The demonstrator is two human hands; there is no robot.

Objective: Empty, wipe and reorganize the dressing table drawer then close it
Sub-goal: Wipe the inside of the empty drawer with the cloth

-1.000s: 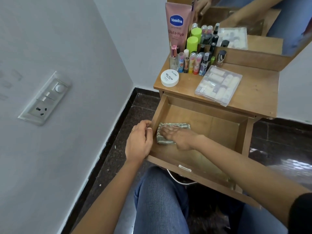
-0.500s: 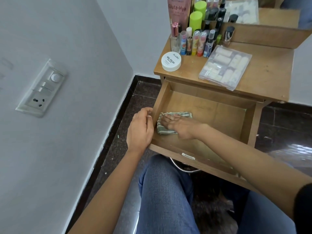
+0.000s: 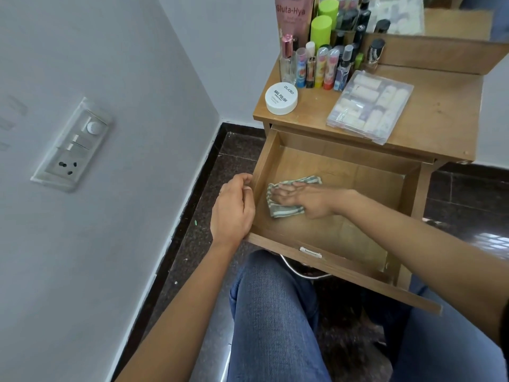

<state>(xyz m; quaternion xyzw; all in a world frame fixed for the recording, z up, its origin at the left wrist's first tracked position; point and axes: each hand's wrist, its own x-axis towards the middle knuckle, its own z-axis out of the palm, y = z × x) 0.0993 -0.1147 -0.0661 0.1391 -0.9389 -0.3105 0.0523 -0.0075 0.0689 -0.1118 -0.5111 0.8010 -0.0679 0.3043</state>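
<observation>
Open wooden drawer (image 3: pixel 358 166) beside grey wall (image 3: pixel 110 244), dark floor (image 3: pixel 228 166)

You face a corner where pale grey walls (image 3: pixel 154 64) meet at 12 o'clock. At 9 o'clock, a white switch panel (image 3: pixel 73 144). A wooden dressing table (image 3: pixel 440 106) stands at 1 o'clock. Black skirting (image 3: pixel 202 183) edges the dark speckled floor (image 3: pixel 234 161); light glints (image 3: pixel 493 241) at 3 o'clock.

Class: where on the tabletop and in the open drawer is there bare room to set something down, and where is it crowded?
Tabletop: bare wood right of the plastic box, to the right edge; the back left, with bottles and white jar, is crowded. Drawer: bare floor right of the right hand and cloth, to the right wall.
</observation>
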